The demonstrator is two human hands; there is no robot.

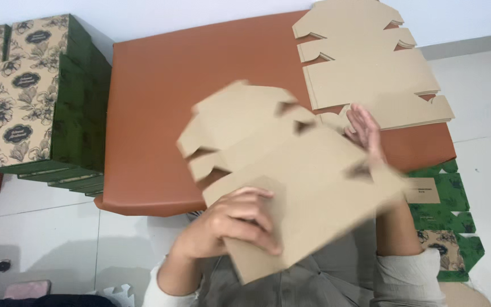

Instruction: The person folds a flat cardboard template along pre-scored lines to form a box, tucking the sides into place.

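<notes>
I hold a flat die-cut cardboard box blank (291, 170), plain brown side up, above my lap and the near edge of an orange-brown table (177, 85). My left hand (231, 224) grips its near lower edge, fingers curled over the card. My right hand (365, 133) is behind the blank's far right edge, fingers stretched out and touching it; part of the hand is hidden. The blank is blurred by motion.
A stack of the same flat brown blanks (365, 62) lies on the table's far right corner. Folded green boxes with floral tops (35, 96) are piled at the left. Flat green printed blanks (447, 227) lie on the white floor at the right.
</notes>
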